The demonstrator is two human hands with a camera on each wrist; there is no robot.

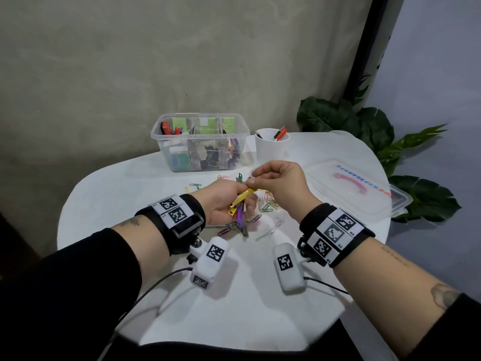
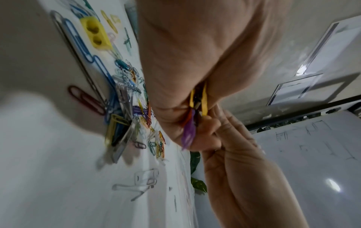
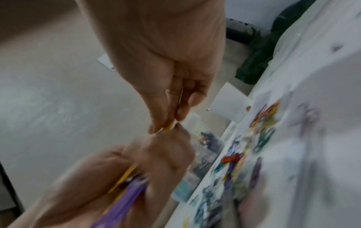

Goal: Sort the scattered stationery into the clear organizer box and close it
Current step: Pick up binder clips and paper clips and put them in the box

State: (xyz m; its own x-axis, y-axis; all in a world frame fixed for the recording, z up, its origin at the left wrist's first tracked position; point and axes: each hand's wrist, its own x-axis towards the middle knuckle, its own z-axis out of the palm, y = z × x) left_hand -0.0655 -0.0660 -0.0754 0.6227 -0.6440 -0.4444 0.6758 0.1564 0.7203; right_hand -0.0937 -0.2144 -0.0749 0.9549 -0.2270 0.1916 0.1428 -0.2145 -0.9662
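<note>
A white round table (image 1: 104, 194) is standing against a grey wall. Above its middle, the left hand (image 1: 221, 204) is gripping a bundle of coloured clips (image 1: 238, 207), their long axes slanting down toward the person. The right hand (image 1: 276, 183) is pinching the far end of a yellow clip (image 1: 243, 196), which seems to belong to that bundle; blur is hiding the join. Loose paper clips (image 1: 265, 204) are lying scattered beneath both hands. Beyond them the clear organizer box (image 1: 200, 142) is sitting open near the table's far edge, with its lid (image 1: 359, 188) lying flat right of the right hand.
</note>
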